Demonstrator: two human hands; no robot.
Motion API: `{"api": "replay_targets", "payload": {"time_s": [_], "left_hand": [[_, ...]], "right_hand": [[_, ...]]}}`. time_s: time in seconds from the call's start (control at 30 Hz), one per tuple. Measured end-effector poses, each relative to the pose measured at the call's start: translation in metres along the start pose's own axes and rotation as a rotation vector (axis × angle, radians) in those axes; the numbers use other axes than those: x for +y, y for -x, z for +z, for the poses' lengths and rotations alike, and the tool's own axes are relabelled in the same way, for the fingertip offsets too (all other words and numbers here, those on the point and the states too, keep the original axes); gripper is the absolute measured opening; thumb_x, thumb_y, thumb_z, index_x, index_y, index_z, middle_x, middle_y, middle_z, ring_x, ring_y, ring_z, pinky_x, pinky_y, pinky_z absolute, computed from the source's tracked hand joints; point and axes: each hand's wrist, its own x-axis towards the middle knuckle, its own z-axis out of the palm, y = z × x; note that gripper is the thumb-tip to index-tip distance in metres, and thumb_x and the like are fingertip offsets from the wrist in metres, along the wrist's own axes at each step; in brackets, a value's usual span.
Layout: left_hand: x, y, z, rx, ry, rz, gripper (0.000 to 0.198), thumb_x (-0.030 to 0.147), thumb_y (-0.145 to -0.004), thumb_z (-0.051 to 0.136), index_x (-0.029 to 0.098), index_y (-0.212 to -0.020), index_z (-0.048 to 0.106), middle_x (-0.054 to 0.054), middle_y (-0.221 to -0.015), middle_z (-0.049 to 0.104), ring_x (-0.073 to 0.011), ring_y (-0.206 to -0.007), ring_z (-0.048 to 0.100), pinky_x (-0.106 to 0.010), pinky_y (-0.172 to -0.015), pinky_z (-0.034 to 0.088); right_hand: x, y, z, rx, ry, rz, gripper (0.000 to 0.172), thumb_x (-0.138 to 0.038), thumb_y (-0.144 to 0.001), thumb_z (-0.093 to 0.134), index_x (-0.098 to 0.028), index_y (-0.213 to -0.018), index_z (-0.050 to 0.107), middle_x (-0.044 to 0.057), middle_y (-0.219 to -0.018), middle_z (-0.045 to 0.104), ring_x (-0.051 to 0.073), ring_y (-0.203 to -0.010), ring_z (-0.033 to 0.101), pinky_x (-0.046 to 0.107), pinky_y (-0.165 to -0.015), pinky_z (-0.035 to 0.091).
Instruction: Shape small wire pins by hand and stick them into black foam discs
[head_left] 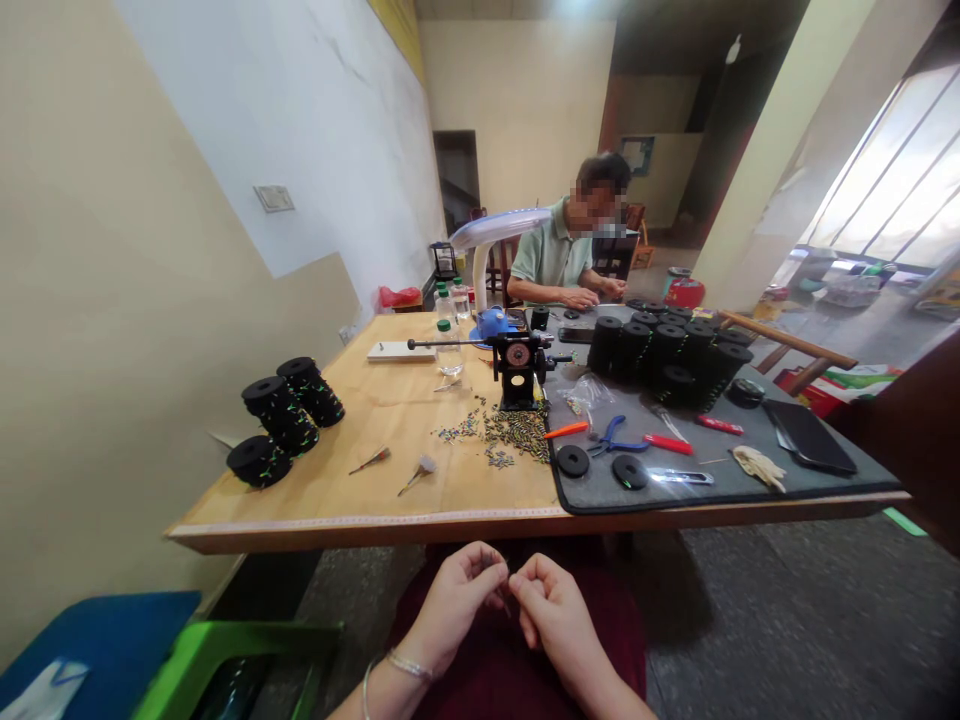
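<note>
Both my hands are held together over my lap, below the front edge of the wooden table [375,520]. My left hand [457,595] has its fingers curled into a pinch, and a bracelet shows on its wrist. My right hand [551,610] is also pinched, fingertips meeting those of the left. Whatever sits between the fingertips is too small to make out. Nearest on the table above lies a pile of small beads or metal bits [510,430].
A black winding machine [519,365] stands mid-table. Black spools [281,415] sit at the left, more [667,350] on a grey mat [750,480] with pliers [611,437] and cutters. Another person [570,250] works at the far end. A green stool [225,650] stands beside me.
</note>
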Motion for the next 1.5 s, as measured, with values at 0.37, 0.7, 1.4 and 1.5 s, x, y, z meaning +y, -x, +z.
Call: {"api": "replay_targets", "payload": {"time_s": [0.37,0.7,1.4,1.5], "left_hand": [[0.0,0.002,0.001,-0.005,0.041,-0.059,0.027,0.033,-0.064,0.071,0.013,-0.071,0.054,0.002,-0.062,0.055,-0.0068,-0.051,0.049,-0.019,-0.05,0.04],[-0.004,-0.001,-0.001,-0.018,-0.039,0.016,0.025,0.033,-0.068,0.067,0.012,-0.072,0.054,0.001,-0.066,0.055,-0.0086,-0.053,0.051,-0.021,-0.053,0.043],[-0.01,0.003,-0.002,-0.042,-0.313,0.127,0.022,0.033,-0.077,0.058,0.012,-0.073,0.053,0.001,-0.059,0.052,-0.0076,-0.045,0.046,-0.02,-0.045,0.037],[-0.009,0.003,0.0,-0.049,-0.32,0.125,0.02,0.032,-0.076,0.058,0.013,-0.073,0.052,0.001,-0.058,0.052,-0.0084,-0.046,0.047,-0.021,-0.046,0.038]], "right_hand": [[-0.001,-0.001,0.002,0.0,-0.012,0.012,0.044,-0.056,-0.071,0.057,-0.016,-0.065,0.04,-0.009,-0.033,0.04,0.001,-0.029,0.027,0.014,-0.036,0.016],[-0.004,0.0,0.002,-0.006,0.002,0.035,0.046,-0.059,-0.069,0.057,-0.016,-0.065,0.04,-0.009,-0.032,0.039,0.001,-0.029,0.027,0.014,-0.035,0.015],[0.002,-0.007,0.0,0.023,0.006,-0.03,0.039,-0.052,-0.072,0.056,-0.015,-0.076,0.045,-0.008,-0.035,0.042,0.003,-0.031,0.032,0.013,-0.036,0.021],[0.0,-0.008,-0.001,0.033,-0.028,-0.032,0.04,-0.052,-0.072,0.057,-0.015,-0.074,0.043,-0.009,-0.035,0.04,0.002,-0.031,0.031,0.013,-0.036,0.02]]}}
